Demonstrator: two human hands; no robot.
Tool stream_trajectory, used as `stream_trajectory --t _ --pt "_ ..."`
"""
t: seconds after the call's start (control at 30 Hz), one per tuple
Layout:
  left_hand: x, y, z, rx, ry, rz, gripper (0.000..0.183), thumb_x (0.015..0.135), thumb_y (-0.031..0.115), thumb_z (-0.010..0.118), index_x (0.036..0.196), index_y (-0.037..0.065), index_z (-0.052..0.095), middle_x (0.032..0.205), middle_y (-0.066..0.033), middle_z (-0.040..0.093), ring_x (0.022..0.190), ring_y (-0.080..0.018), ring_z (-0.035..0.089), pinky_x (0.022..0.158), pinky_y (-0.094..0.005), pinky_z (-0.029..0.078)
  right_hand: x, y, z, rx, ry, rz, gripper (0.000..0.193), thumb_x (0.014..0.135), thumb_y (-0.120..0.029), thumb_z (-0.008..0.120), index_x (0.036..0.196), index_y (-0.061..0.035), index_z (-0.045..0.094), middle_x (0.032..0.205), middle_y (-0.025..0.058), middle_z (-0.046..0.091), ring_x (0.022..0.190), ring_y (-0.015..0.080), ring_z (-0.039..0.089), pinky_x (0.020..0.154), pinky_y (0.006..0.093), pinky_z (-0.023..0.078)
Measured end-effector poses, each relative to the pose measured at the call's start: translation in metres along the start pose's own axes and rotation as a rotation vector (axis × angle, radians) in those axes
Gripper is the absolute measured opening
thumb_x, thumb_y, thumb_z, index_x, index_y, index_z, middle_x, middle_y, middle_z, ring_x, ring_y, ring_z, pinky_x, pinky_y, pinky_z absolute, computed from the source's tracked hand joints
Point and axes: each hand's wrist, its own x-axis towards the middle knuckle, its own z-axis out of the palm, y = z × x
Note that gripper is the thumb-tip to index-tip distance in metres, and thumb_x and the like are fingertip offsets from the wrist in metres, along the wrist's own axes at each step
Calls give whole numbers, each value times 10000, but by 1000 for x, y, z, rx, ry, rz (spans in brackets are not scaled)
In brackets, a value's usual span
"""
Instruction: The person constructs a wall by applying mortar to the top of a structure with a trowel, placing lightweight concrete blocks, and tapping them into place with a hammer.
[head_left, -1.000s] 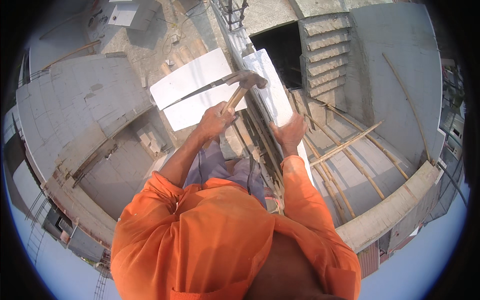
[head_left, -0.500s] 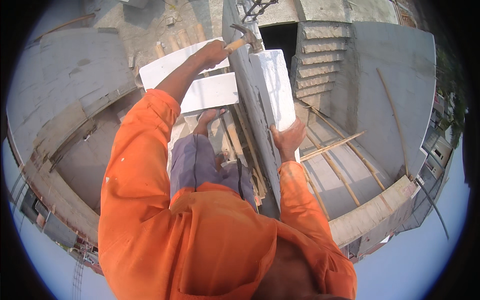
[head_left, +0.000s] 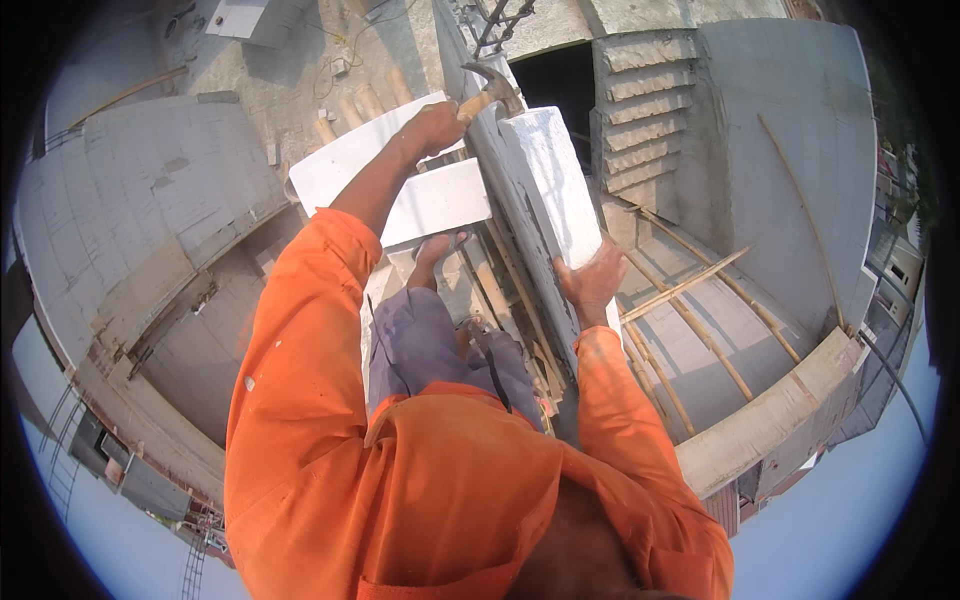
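In my left hand (head_left: 437, 128), the fingers are wrapped round the wooden handle of a claw hammer (head_left: 497, 88). Its metal head is at the far end of a long white block (head_left: 556, 185) that lies along the top of a narrow grey wall (head_left: 500, 165). Whether the head touches the block, I cannot tell. My right hand (head_left: 597, 282) grips the block's near end, thumb on the left side and fingers on the right. Two more white blocks lie left of the wall: one block (head_left: 440, 200) nearer me, another block (head_left: 335, 160) partly hidden behind my left forearm.
My feet (head_left: 430, 262) are on a platform left of the wall, among wooden poles. To the right of the wall, bamboo poles (head_left: 690, 320) span a lower area, with concrete steps (head_left: 648, 110) beyond. Bent metal bars (head_left: 503, 22) rise at the wall's far end.
The whole view has shifted slightly, so things appear lower and further right. Both hands keep their grips, with the hammer still at the block's far end.
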Motion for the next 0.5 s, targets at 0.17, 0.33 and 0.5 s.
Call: stream_trajectory --t 0.17,0.33,0.5 --pt "-12 -4 6 -291 122 -249 366 910 271 532 939 -91 572 728 -172 620 555 -252 610 522 -408 494 -2 1 -4 -14 -44 60 774 603 -451 786 1178 -22 496 1074 142 515 1047 306 471 949 433 337" --pt "-36 -31 69 -1150 315 -544 145 885 129 577 867 -9 537 634 -65 498 466 -159 491 413 -341 423 -2 3 -3 60 -29 37 772 603 -438 786 1189 -29 494 1092 138 518 1064 304 470 957 456 328" --pt "-40 1 128 -1618 447 -790 92 903 82 516 921 -7 521 649 -55 470 474 -154 463 410 -346 413 -2 -1 -7 59 -53 40 778 602 -432 792 1191 -23 494 1094 145 516 1073 312 469 970 456 327"
